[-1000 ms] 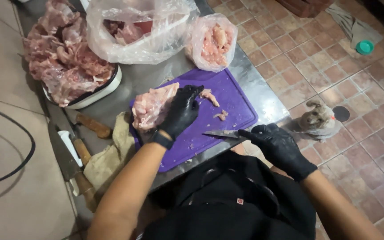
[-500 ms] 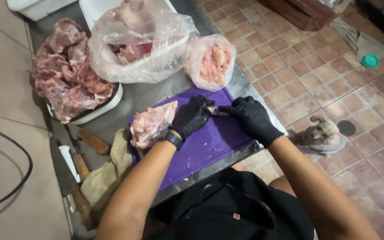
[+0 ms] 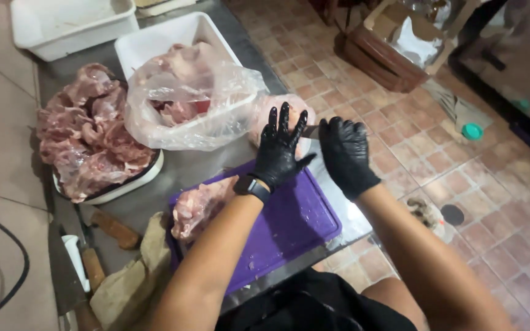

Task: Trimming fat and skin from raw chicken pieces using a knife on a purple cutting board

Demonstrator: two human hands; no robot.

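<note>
At far edge of board: both hands meet above purple cutting board (image 3: 289, 224), in front of small bag of meat (image 3: 265, 113).
Left hand (image 3: 280, 150): black glove, fingers spread wide, flat against blade.
Right hand (image 3: 345, 153): fisted round knife (image 3: 311, 131) handle, blade points left.
Meat piece (image 3: 197, 205): near-left on board, nearer left arm.
Table (image 3: 185, 168): metal.

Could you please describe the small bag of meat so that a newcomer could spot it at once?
Find the purple board on the steel table. Just beyond its far edge, behind the gloved left hand, sits a small clear bag of pale pink meat, much smaller than the big bag draped over the white tub.
</note>
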